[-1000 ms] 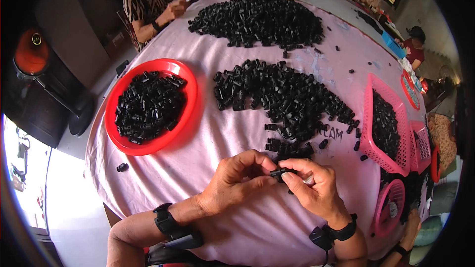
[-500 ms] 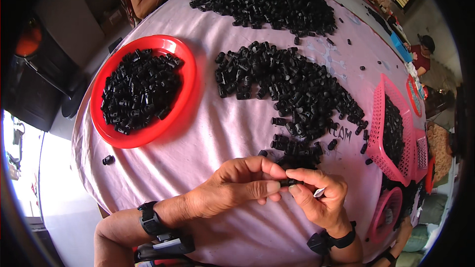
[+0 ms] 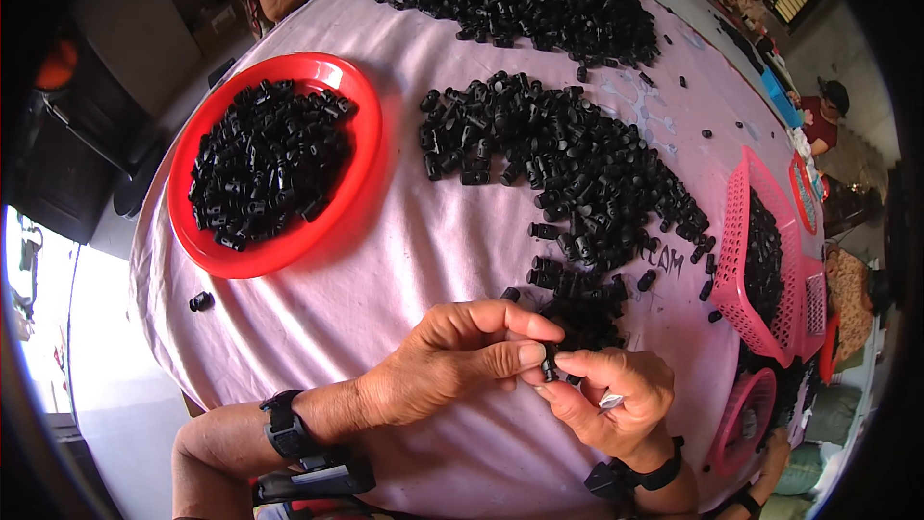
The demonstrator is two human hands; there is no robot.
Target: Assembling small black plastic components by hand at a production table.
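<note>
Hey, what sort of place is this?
Probably a small workshop for handwork: small black parts lie heaped on a cloth-covered table, a red plate and a pink basket hold more, and other people are nearby.

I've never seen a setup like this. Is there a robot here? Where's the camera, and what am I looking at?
There's no robot: these are a person's bare hands. A fisheye camera worn on the head looks down at them, so straight edges appear curved.

The left hand and right hand hold a small black cylindrical piece at their fingertips. On the pink tablecloth lie a far heap and a nearer heap of black pieces. More fill a round red tray and a pink perforated basket.
</note>
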